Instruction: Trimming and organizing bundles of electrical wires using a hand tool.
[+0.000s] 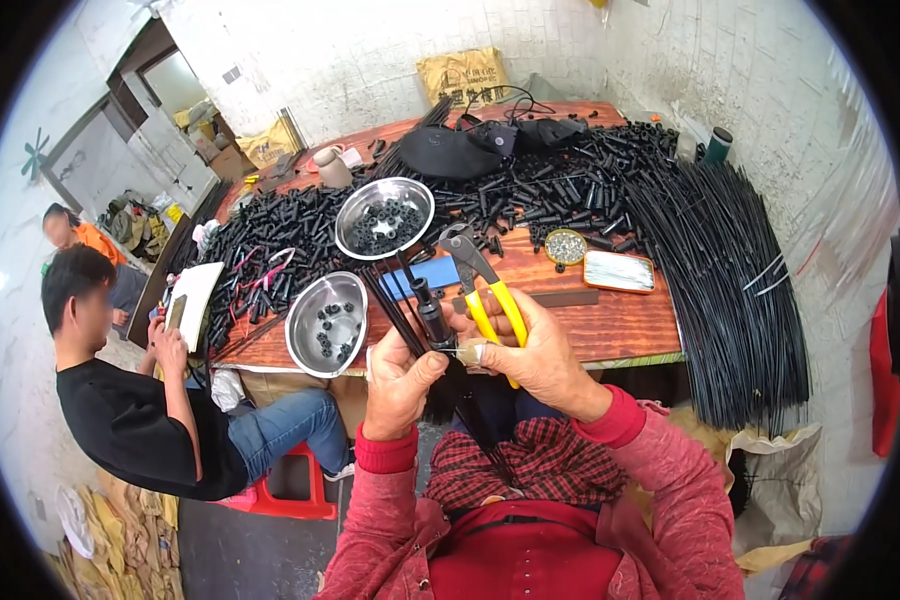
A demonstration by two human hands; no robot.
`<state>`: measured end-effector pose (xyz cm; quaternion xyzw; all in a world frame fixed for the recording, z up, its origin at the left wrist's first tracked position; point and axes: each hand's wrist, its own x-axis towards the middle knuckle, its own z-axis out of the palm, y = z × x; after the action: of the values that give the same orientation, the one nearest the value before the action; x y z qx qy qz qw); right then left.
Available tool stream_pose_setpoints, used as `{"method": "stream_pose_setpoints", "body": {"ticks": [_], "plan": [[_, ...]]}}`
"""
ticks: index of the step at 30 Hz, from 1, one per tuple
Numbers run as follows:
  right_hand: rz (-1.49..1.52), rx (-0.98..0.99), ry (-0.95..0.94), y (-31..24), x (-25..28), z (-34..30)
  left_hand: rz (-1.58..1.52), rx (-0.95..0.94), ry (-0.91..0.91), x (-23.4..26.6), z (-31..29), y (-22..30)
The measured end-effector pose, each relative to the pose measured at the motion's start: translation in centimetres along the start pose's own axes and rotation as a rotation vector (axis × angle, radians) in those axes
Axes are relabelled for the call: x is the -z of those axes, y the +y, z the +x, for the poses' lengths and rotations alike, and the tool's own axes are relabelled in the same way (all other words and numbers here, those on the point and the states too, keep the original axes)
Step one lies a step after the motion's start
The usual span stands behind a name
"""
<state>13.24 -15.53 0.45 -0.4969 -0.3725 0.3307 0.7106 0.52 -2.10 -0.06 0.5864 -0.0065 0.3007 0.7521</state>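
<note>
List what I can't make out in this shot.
All in the head view:
- Left hand: some fingers hidden behind black rods.
- Pliers: part of one yellow handle hidden by the right hand.
- Round tin: contents too small to identify.
- Red item, far right: cut off by the dark lens rim.

"Where do you have printing in front of you?"
"On the yellow sack (463, 75) at the far side of your table (630, 320), near the white wall (350, 50). You see its dark lettering facing you: large, heavy characters run along the lower part, with smaller characters and a line of Latin capitals above them, next to an emblem."
"And the second yellow sack (267, 143), farther to your left?"
"You get only blurred marks on that one, too small to tell."
</note>
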Motion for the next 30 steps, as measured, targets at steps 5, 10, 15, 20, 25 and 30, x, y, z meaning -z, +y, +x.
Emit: {"method": "stream_pose_setpoints", "body": {"ticks": [5, 10, 15, 20, 25, 30], "plan": [[-0.006, -0.118, -0.018, -0.1, 0.0, -0.1, 0.043, 0.039, -0.052, 1.6, -0.7, -0.8], [0.061, -0.116, -0.057, 0.8, 0.2, 0.3, 0.206, 0.037, -0.068, 0.9, -0.7, 0.5], [-0.02, -0.105, -0.087, 0.7, 0.1, 0.2, 0.487, -0.076, -0.101, 1.4, -0.7, 1.0], [-0.063, -0.145, -0.075, 0.4, -0.3, -0.3, 0.706, -0.167, -0.198, 1.4, -0.2, 2.1], [0.031, -0.213, -0.097, 0.4, 0.3, -0.6, 0.444, -0.038, -0.134, 0.5, -0.6, 1.4], [0.072, -0.244, -0.077, 0.4, 0.5, -0.9, 0.296, 0.032, -0.08, 0.4, -0.6, 0.0]]}}
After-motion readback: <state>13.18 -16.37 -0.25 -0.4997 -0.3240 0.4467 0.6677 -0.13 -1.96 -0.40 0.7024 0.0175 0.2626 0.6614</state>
